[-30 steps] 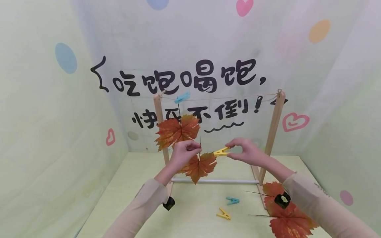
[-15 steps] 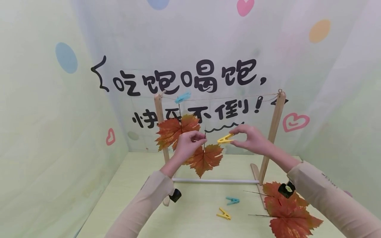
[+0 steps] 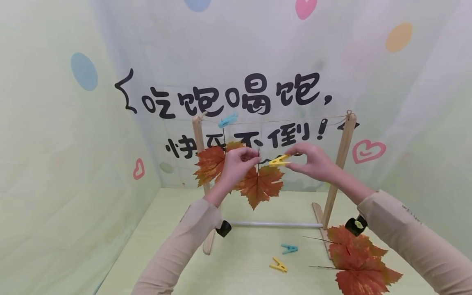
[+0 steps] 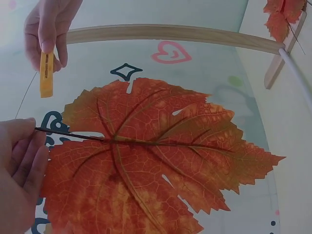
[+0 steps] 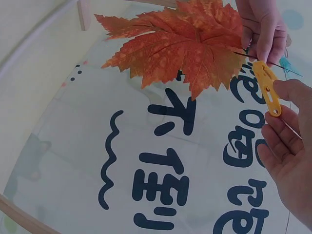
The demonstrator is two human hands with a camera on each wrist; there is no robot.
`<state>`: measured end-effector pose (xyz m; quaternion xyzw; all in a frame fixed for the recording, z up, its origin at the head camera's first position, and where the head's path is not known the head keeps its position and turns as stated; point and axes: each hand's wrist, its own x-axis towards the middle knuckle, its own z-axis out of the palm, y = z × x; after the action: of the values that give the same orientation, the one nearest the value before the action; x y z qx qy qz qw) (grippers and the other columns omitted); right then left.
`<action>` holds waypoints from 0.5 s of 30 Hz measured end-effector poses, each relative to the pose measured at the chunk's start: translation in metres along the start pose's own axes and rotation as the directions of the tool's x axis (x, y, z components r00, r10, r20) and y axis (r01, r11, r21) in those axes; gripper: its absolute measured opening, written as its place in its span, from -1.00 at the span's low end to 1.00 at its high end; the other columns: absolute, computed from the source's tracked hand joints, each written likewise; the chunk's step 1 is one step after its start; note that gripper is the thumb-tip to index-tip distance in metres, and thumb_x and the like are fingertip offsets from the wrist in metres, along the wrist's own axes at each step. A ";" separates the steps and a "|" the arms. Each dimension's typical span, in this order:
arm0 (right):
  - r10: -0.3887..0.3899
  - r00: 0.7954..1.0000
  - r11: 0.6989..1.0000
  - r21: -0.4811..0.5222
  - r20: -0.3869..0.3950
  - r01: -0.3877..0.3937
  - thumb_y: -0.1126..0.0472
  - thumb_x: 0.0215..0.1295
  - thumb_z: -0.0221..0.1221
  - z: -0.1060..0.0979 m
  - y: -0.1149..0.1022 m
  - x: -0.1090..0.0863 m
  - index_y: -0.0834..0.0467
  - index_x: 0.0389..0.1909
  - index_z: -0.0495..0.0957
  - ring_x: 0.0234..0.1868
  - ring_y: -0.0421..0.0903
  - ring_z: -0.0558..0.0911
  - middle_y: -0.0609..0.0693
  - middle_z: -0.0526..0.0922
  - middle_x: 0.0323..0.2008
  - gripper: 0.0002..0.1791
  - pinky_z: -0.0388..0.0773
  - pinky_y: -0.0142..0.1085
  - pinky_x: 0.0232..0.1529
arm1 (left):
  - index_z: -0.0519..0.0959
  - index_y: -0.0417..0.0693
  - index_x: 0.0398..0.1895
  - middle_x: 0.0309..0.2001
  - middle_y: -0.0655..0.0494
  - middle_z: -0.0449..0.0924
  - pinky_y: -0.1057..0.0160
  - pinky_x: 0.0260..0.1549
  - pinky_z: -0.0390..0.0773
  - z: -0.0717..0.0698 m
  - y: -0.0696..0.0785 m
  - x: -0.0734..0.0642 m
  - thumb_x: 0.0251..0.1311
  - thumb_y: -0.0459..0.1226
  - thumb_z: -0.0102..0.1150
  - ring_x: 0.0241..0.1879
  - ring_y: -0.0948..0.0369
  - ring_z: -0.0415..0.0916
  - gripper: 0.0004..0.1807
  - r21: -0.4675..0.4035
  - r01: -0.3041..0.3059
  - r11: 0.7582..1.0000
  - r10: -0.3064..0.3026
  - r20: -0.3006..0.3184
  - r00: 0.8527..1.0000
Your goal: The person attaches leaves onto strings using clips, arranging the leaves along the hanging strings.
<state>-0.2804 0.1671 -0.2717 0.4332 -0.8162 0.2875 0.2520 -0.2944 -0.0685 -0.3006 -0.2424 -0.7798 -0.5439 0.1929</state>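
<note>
My left hand (image 3: pixel 239 164) pinches the dark stem of an orange-red artificial maple leaf (image 3: pixel 261 186), which hangs below the fingers. In the left wrist view the leaf (image 4: pixel 151 151) spreads wide, its stem between thumb and fingertips. My right hand (image 3: pixel 313 162) holds a yellow clothespin (image 3: pixel 279 160) between thumb and fingers, its nose pointing toward the stem. The right wrist view shows that clothespin (image 5: pixel 267 90) close to the left fingertips. Both hands are below a thin string (image 3: pixel 280 121). A blue clothespin (image 3: pixel 228 120) holds another leaf (image 3: pixel 211 164) on the string at left, partly hidden by my left hand.
The string runs between two wooden posts (image 3: pixel 341 164), joined low down by a white rod (image 3: pixel 273 224). On the table lie a blue clothespin (image 3: pixel 289 248), a yellow clothespin (image 3: pixel 278 264) and more maple leaves (image 3: pixel 363 262) at the right, near the post's wooden foot.
Both hands have risen toward the string. The left hand with its leaf has also shifted right, and the yellow clothespin in the right hand has moved up, now closer to the stem.
</note>
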 end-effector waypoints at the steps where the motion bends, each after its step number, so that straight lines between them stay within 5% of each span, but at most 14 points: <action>1: -0.013 1.000 1.000 -0.003 -0.005 0.013 0.41 -0.12 0.35 0.000 0.000 0.001 0.30 -0.28 0.57 -0.26 -0.03 0.59 0.07 0.64 -0.32 -0.71 0.53 -0.18 -0.20 | 0.64 -0.25 -0.34 -0.40 0.00 0.65 0.36 -0.40 0.56 0.000 0.001 0.001 0.01 -0.34 0.28 -0.45 0.23 0.54 -0.85 -0.003 -0.003 1.000 0.003 -0.003 1.000; 15: 0.011 1.000 0.999 -0.045 -0.001 -0.011 0.38 -0.07 0.33 -0.010 -0.003 0.013 0.28 -0.27 0.57 -0.27 -0.05 0.57 0.06 0.63 -0.31 -0.73 0.53 -0.14 -0.21 | 0.63 -0.27 -0.36 -0.38 -0.06 0.64 0.39 -0.40 0.55 -0.006 0.004 0.024 0.01 -0.38 0.28 -0.43 0.19 0.55 -0.87 0.006 0.001 1.000 0.000 -0.095 0.996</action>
<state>-0.2826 0.1651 -0.2547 0.4228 -0.8249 0.2704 0.2603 -0.3117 -0.0686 -0.2820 -0.2157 -0.7716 -0.5524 0.2303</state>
